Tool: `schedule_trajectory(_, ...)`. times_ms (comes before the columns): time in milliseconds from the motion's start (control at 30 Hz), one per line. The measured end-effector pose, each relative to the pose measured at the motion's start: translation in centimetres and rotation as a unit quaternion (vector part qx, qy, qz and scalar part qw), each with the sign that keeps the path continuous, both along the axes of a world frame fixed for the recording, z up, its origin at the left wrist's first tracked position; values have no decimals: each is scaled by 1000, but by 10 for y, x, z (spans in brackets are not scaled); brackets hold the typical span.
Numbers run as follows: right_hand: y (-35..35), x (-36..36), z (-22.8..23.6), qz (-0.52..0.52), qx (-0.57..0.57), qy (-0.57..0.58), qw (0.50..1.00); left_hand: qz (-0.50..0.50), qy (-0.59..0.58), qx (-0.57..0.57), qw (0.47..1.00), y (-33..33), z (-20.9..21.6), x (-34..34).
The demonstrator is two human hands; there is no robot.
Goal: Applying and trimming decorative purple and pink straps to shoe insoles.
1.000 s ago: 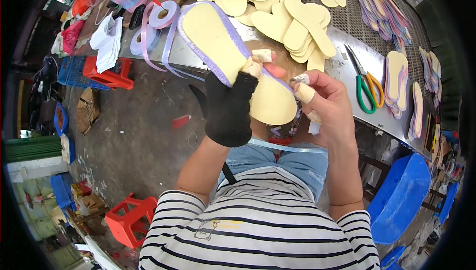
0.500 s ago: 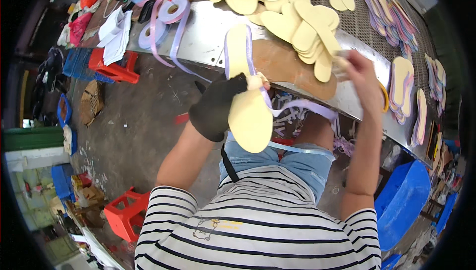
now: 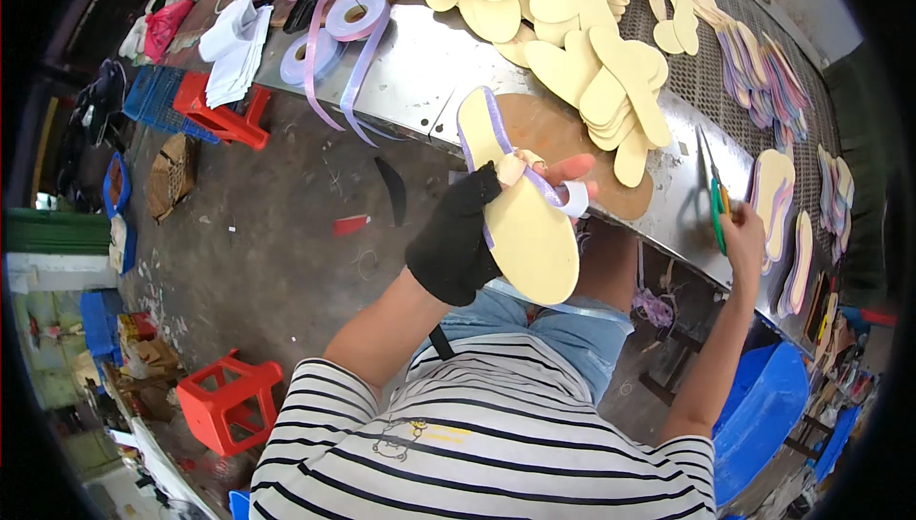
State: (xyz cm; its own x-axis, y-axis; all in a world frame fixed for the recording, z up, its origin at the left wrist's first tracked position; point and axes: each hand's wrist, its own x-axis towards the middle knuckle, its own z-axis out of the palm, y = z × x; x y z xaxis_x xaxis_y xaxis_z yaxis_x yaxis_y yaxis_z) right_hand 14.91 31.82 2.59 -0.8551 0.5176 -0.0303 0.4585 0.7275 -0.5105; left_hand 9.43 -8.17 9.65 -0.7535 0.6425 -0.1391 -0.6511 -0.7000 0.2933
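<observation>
My left hand (image 3: 456,234), in a black fingerless glove, grips a pale yellow insole (image 3: 534,258) around its narrow middle, above my lap. Shiny purple ribbon (image 3: 500,129) runs along the insole's edge, and a loose whitish end (image 3: 574,199) curls by my fingertips. Over the table's right front edge, my right hand (image 3: 744,239) has its fingers closed at the green and orange handles of a pair of scissors (image 3: 716,200). The blades point away from me; part of the handles is hidden by my fingers.
A large heap of yellow insoles (image 3: 572,62) covers the table's back, beside a brown board (image 3: 534,124). Purple-edged insoles (image 3: 773,181) lie at right. Ribbon rolls (image 3: 358,16) sit at left. Red stools (image 3: 229,401) and a blue tub (image 3: 763,415) stand on the floor.
My right hand has moved down and right to the scissors. The insole in my left hand has shifted right, and the long ribbon that trailed from it now shows only a short end.
</observation>
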Motion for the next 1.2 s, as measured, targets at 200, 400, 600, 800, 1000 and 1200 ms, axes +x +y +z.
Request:
schedule_trajectory(200, -144, 47, 33, 119, -458, 161, 866, 54, 32, 11, 998, 1, -13, -8)
schedule_trajectory(400, -189, 59, 30, 205, -474, 63, 854, 56, 13, 19, 998, 5, -10, -5)
schedule_trajectory(600, -199, 53, 26, 206, -475, 77, 852, 46, -18, 25, 998, 10, -11, 2)
schedule_trajectory(800, -194, 50, 28, 218, -364, 76, 902, 21, 14, -43, 999, 10, -22, -4)
schedule_trajectory(1000, -102, 35, 10, 10, -223, 164, 961, 78, 76, -37, 993, -10, -19, -38)
schedule_trajectory(1200, -52, 17, 13, 5, 157, 138, 978, 97, 102, -8, 990, -10, 2, -40)
